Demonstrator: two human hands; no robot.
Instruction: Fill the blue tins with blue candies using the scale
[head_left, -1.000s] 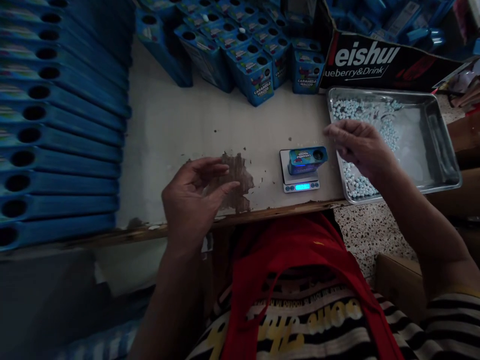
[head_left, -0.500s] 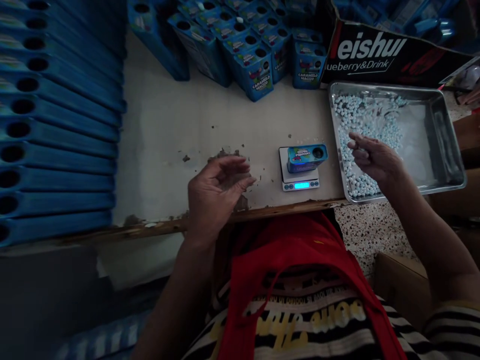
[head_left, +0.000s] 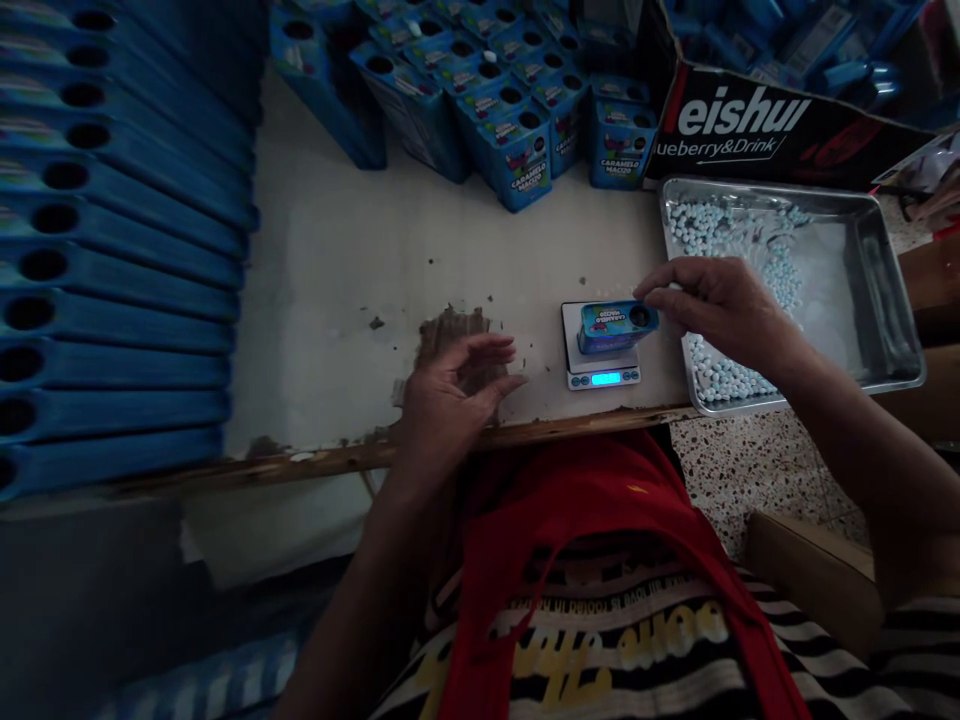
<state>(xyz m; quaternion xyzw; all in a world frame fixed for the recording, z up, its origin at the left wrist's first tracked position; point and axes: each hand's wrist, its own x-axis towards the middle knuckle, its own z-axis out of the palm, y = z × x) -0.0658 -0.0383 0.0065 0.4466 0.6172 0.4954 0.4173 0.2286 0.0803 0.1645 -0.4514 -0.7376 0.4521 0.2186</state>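
Note:
A small digital scale (head_left: 604,379) with a lit blue display stands near the table's front edge. On its plate lies a blue candy box (head_left: 609,330), its round dark hole at the right end. My right hand (head_left: 716,305) is at that end, thumb and forefinger pinched together beside the hole; what they hold is too small to make out. To the left of the scale, my left hand (head_left: 465,385) hovers over the table edge with fingers curved and apart, holding nothing. White and pale blue candies (head_left: 724,375) lie in the metal tray (head_left: 870,290) on the right.
Rows of blue boxes (head_left: 120,340) line the left side. More blue boxes (head_left: 517,165) stand upright at the back, some with a white candy on top. A black carton (head_left: 780,125) holding blue packages is behind the tray. Worn patches mark the table (head_left: 322,270).
My right hand has moved left from over the tray to the hole of the box on the scale. The view has shifted slightly; my left hand keeps its curved pose.

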